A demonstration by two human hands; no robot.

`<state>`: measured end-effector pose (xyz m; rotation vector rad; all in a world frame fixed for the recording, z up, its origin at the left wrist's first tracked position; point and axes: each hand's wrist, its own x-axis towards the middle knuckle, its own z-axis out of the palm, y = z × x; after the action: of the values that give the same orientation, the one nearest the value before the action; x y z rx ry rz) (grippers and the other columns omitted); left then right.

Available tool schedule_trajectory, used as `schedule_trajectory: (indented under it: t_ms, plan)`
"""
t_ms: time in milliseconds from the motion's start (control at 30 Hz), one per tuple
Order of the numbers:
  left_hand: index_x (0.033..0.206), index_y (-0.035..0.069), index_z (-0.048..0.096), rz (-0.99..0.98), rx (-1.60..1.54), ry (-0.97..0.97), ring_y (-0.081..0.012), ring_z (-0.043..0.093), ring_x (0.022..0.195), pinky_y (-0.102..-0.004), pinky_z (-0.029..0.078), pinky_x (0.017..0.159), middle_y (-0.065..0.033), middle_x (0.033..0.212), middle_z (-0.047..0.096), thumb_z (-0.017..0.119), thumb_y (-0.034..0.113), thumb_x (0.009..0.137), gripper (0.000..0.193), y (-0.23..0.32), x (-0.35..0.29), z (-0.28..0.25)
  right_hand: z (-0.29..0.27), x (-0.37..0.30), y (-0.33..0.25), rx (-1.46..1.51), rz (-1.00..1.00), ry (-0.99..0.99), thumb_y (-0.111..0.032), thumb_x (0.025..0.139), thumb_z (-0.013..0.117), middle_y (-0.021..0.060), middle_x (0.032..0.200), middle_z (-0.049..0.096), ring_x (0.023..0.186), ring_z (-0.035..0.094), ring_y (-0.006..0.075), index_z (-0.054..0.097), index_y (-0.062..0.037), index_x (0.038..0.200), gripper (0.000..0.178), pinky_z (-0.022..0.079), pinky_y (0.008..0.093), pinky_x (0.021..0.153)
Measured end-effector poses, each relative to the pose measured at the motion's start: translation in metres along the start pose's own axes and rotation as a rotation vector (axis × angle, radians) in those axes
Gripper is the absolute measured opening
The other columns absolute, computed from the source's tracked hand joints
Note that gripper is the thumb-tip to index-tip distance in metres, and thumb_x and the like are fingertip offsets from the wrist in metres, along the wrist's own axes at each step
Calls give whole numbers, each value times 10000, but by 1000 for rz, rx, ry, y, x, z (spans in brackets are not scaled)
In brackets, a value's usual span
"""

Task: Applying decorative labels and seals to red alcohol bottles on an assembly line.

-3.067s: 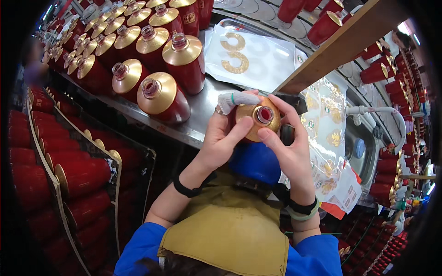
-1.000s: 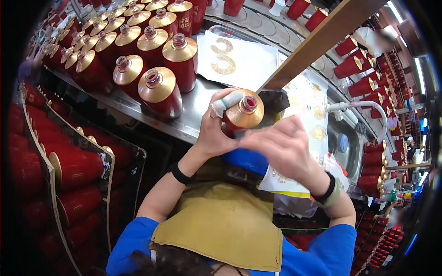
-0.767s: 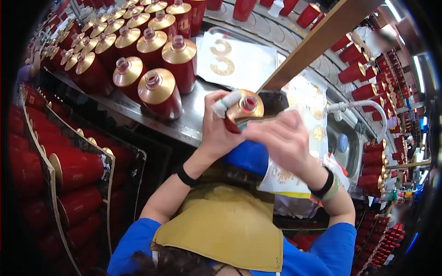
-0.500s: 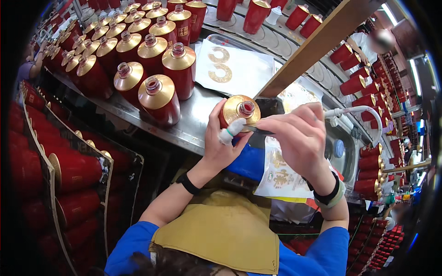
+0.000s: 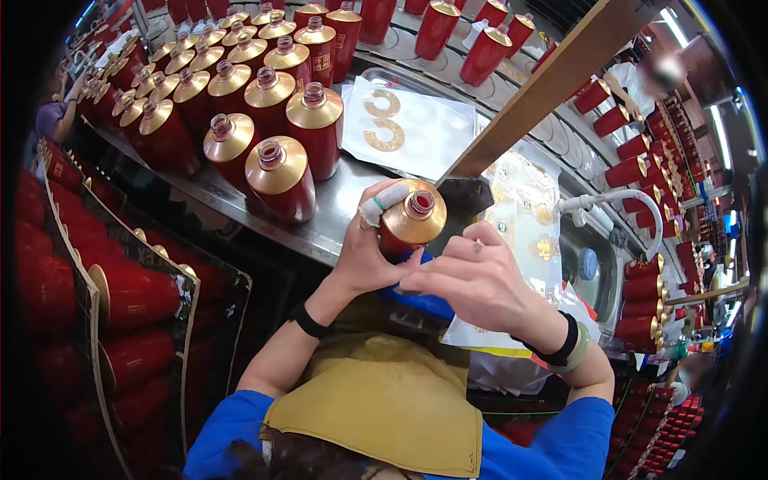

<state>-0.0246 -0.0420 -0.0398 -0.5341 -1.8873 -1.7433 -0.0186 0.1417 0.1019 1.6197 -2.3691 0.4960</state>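
A red bottle [image 5: 414, 226] with a gold shoulder and an uncapped neck is in my left hand [image 5: 358, 254], tilted over the bench's front edge. White wrapping covers one finger of that hand, which lies along the gold shoulder. My right hand [image 5: 492, 284] is closed beside the bottle's lower side, its fingertips close to my left thumb. Something small and dark shows under those fingertips, too little to name. A white sheet with gold ring-shaped pieces [image 5: 384, 136] lies beyond the bottle. Another sheet with gold markings [image 5: 524, 200] lies to the right.
Several similar bottles [image 5: 276, 180] crowd the steel bench [image 5: 326, 232] at the left. A wooden beam [image 5: 552, 100] slants across the right side, near a white tap [image 5: 632, 194] and a sink [image 5: 612, 276]. Bottles ride a conveyor [image 5: 400, 44] behind. Crates of red bottles [image 5: 136, 280] stand left.
My right hand has moved down from the bottle's gold shoulder to its lower side. The bottle has shifted slightly left and turned, and my wrapped finger now lies at its far left.
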Motion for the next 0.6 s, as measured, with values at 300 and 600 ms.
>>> schedule_trajectory:
  t_ms: [300, 600]
  plan:
    - [1292, 58, 579, 22, 243, 142, -302, 605, 1103, -397, 529, 934, -123, 1222, 539, 959, 193, 596, 804, 10, 9, 3, -7, 3, 10, 28, 35, 14, -65, 696, 720, -82, 883, 724, 769, 593, 125, 753, -187, 937, 272, 425, 322, 808]
    - [1359, 57, 522, -13, 82, 66, -316, 574, 1237, -407, 486, 1049, -144, 1353, 525, 943, 177, 643, 839, 1, 14, 8, 4, -1, 16, -13, -65, 59, -165, 736, 695, -81, 902, 717, 774, 596, 126, 742, -178, 939, 208, 440, 311, 799]
